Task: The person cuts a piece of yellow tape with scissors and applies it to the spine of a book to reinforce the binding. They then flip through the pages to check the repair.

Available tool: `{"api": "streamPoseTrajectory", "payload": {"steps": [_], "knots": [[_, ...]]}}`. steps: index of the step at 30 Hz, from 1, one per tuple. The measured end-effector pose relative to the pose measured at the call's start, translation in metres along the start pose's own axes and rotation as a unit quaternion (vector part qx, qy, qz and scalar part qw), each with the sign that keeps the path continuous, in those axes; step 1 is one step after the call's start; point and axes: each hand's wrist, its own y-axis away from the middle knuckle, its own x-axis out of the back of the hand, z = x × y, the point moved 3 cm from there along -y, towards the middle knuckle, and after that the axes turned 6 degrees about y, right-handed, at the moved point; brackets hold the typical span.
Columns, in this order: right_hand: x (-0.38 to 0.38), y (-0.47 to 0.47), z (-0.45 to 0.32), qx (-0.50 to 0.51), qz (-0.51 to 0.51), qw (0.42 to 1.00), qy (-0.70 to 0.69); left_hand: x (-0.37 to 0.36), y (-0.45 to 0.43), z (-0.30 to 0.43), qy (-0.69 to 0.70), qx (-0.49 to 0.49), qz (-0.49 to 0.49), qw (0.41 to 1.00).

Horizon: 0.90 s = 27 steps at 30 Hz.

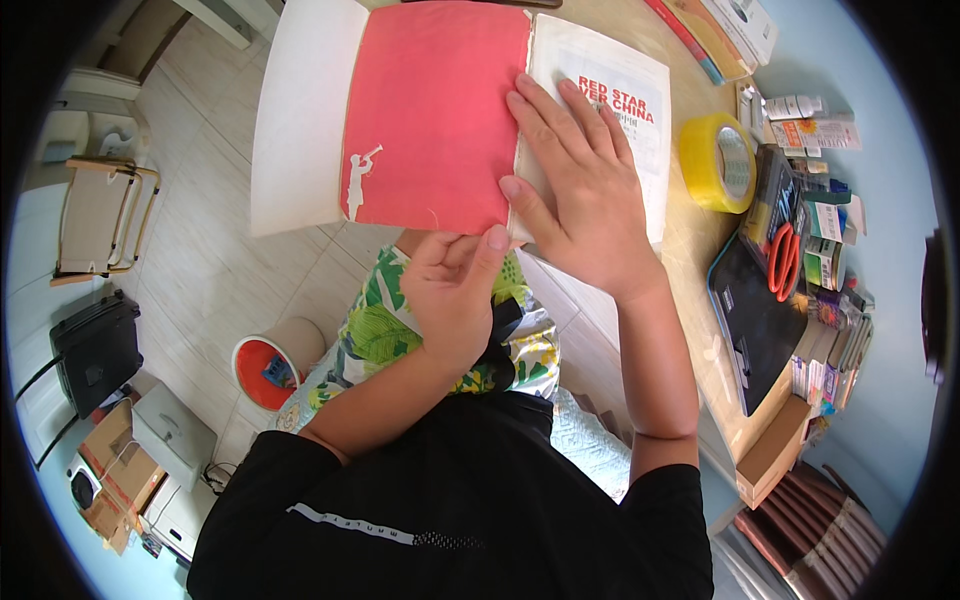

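Note:
An open paperback book (442, 112) lies before me, its near edge reaching past the table. Its left side shows a red page (435, 142) with a white bugler silhouette in the corner, and a white cover flap (304, 127) folds out beyond it. A white title page (652, 172) with red lettering forms the right side. My right hand (585, 180) rests flat on that page, fingers apart, fingertips over the inner fold. At the lower edge near the spine, my left hand (457, 289) pinches the book with thumb and curled fingers; part of its grip is hidden.
On the wooden table (694, 300) to the right are a yellow tape roll (716, 163), red-handled scissors (784, 262), a black clipboard-like board (757, 322), small boxes and a cardboard box (772, 450). A waste bin (277, 360) stands on the tiled floor at left, near a folding chair (101, 217).

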Motion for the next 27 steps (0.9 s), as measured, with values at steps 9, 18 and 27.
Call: {"api": "streamPoseTrajectory", "payload": {"steps": [9,18,27], "knots": [[0.003,-0.001,-0.004,-0.002,-0.003,1.000,-0.003,0.005,-0.001,0.000,-0.044,-0.002,0.006,0.999],[-0.002,0.004,0.022,-0.049,0.077,0.965,-0.245,0.046,-0.057,0.051,0.064,0.011,0.085,0.994],[0.021,0.018,-0.013,-0.105,0.169,0.932,-0.304,0.038,-0.050,0.080,0.047,-0.035,0.036,0.998]]}}
